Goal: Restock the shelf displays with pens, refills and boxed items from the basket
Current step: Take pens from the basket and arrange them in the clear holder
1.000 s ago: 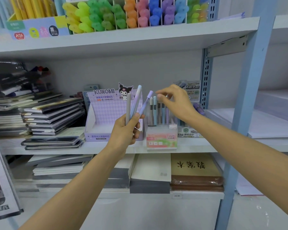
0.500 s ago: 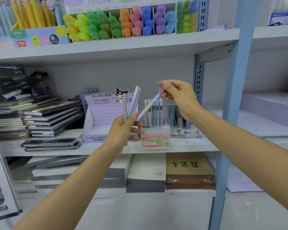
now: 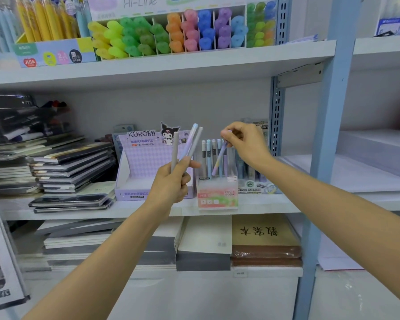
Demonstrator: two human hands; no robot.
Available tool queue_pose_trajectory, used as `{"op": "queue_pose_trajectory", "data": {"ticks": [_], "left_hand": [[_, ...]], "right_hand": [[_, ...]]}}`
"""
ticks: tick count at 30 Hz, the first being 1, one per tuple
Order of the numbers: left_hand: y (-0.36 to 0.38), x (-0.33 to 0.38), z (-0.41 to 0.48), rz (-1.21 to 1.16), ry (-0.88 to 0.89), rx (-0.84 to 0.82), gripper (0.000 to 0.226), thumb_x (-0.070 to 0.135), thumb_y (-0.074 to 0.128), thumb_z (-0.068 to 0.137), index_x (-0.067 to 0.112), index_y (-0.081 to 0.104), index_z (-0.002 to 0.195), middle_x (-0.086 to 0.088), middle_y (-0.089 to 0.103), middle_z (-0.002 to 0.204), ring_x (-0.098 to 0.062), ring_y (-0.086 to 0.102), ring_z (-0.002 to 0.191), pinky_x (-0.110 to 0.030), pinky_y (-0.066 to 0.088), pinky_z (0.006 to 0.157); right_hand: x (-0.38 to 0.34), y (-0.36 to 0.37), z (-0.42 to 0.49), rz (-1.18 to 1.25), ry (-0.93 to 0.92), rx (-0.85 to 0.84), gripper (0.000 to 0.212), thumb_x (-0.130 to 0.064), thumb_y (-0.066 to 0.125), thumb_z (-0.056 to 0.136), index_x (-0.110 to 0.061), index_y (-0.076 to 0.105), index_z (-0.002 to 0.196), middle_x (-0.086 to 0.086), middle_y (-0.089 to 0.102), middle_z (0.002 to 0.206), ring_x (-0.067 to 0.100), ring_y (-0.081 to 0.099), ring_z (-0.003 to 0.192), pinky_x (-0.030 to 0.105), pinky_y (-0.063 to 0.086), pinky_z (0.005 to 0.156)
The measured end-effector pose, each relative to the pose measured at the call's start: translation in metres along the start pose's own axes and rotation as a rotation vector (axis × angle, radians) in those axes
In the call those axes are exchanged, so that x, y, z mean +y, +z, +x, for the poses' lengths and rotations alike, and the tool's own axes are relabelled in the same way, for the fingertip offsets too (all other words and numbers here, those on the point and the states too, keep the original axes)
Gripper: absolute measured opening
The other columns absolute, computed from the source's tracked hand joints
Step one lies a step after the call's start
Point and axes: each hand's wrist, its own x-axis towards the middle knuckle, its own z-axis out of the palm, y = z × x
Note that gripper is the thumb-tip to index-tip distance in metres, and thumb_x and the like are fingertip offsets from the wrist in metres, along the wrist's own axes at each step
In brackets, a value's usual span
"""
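Where the purple pen is: tilted, lower end down among the upright pens in the clear FRUIT SODA holder; I can't tell if it touches bottom.
Right hand: my thumb and curled fingertips pinch the purple pen's top end, just above the holder.
Left hand: fist closed round three loose pens, fanned upward, thumb laid across them; two grey, one blue-lilac.
Left hand position: in front of the Kuromi box, just left of the holder, apart from my right hand.
Holder: on the middle shelf front edge, beside the Kuromi box.
Further left: stacked notebooks, same shelf.
Above: coloured highlighters in a Hi-Line display on the top shelf.
Below: flat paper stacks.
Right: blue upright post.
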Motion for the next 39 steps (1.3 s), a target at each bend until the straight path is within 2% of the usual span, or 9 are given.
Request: {"op": "queue_pose_trajectory", "data": {"ticks": [9,12,15,21,25,29,32,36,39], "left_hand": [[-0.004,-0.009,0.002,0.011,0.007,-0.015,0.029,0.036,0.048,0.100,0.019,0.070,0.095,0.002,0.029,0.061,-0.010,0.022,0.045,-0.018,0.021,0.037],[-0.004,-0.012,0.004,0.014,0.013,-0.015,0.030,0.037,0.048,0.100,0.018,0.070,0.096,0.004,0.029,0.059,-0.009,0.023,0.044,-0.018,0.021,0.037],[-0.002,-0.014,0.005,0.002,0.020,-0.017,0.028,0.035,0.048,0.100,0.017,0.069,0.097,0.004,0.029,0.059,-0.008,0.023,0.043,-0.017,0.022,0.036],[-0.001,-0.017,0.005,-0.008,0.044,-0.026,0.024,0.034,0.050,0.100,0.018,0.067,0.098,0.004,0.032,0.056,-0.007,0.025,0.042,-0.016,0.024,0.036],[0.000,-0.016,0.004,-0.011,0.040,-0.034,0.024,0.034,0.050,0.100,0.019,0.068,0.096,0.004,0.033,0.055,-0.007,0.025,0.042,-0.016,0.024,0.036],[0.001,-0.013,0.004,-0.008,0.041,-0.033,0.024,0.034,0.050,0.100,0.019,0.068,0.097,0.004,0.035,0.056,-0.008,0.026,0.042,-0.016,0.024,0.036],[0.000,-0.009,0.003,0.007,0.033,-0.027,0.024,0.035,0.052,0.099,0.019,0.069,0.097,0.002,0.038,0.058,-0.008,0.027,0.043,-0.016,0.024,0.036],[0.005,-0.004,-0.001,0.032,0.026,-0.028,0.026,0.035,0.053,0.099,0.016,0.071,0.099,0.001,0.041,0.060,-0.010,0.028,0.044,-0.017,0.024,0.037],[0.013,0.001,-0.005,0.056,0.040,-0.047,0.029,0.032,0.052,0.099,0.011,0.072,0.103,0.001,0.050,0.063,-0.009,0.039,0.044,-0.014,0.031,0.039]], "right_hand": [[0.000,0.006,0.005,-0.148,-0.093,-0.138,0.019,-0.019,0.061,0.094,-0.004,0.072,0.093,0.008,0.069,0.075,0.023,0.067,0.073,0.042,0.054,0.079],[0.003,0.008,0.006,-0.138,-0.101,-0.129,0.015,-0.017,0.063,0.093,-0.004,0.071,0.095,0.007,0.069,0.076,0.020,0.066,0.072,0.041,0.054,0.079],[0.006,0.014,0.005,-0.054,-0.051,-0.078,0.021,-0.016,0.069,0.089,-0.010,0.059,0.107,0.010,0.067,0.077,0.020,0.065,0.072,0.034,0.056,0.074],[0.012,0.021,0.005,-0.131,-0.112,0.012,0.021,-0.021,0.074,0.084,-0.010,0.056,0.086,0.002,0.064,0.076,0.017,0.059,0.069,0.027,0.049,0.063],[0.015,0.026,0.006,-0.272,-0.139,0.016,0.019,-0.026,0.071,0.086,-0.013,0.058,0.084,-0.001,0.054,0.086,0.014,0.050,0.080,0.031,0.042,0.070],[0.016,0.027,0.005,-0.367,-0.063,-0.085,0.014,-0.026,0.064,0.091,-0.012,0.067,0.094,0.004,0.049,0.096,0.016,0.047,0.094,0.035,0.043,0.085],[0.005,0.015,0.006,-0.178,0.028,-0.087,0.020,-0.029,0.057,0.096,-0.014,0.069,0.102,0.006,0.053,0.105,0.017,0.053,0.095,0.030,0.043,0.086],[-0.018,-0.001,-0.002,0.447,0.190,-0.175,0.030,-0.033,0.056,0.096,-0.009,0.062,0.113,0.002,0.067,0.092,0.013,0.062,0.070,0.025,0.051,0.066],[-0.027,-0.006,-0.011,0.477,0.145,-0.315,0.014,-0.016,0.063,0.093,-0.005,0.066,0.100,0.005,0.069,0.079,0.014,0.064,0.063,0.021,0.053,0.061]]}}
